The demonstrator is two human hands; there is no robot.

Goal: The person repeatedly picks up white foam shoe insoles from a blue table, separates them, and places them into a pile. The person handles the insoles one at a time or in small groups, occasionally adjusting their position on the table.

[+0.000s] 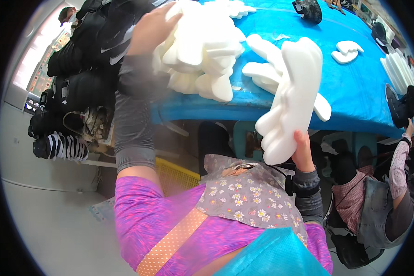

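Note:
A stack of white, wavy-edged foam pads [296, 87] leans up at the table's near edge. My right hand [303, 152] is closed on its lower end, with the thumb along the side and the other fingers hidden behind. My left hand [154, 28] reaches to a larger heap of white foam pads [202, 50] on the left. Its thumb is spread from the fingers, which touch the heap's upper left side. More loose foam pads [260, 73] lie beside and beneath the held stack.
Blue sheeting covers the table [354, 96]. Two small foam pieces [346, 52] and a black object [309, 11] lie farther back. Black bags [85, 87] are piled at the left. Below stands a yellow basket [175, 177]. Another person [384, 202] sits at the right, holding a black item [404, 108].

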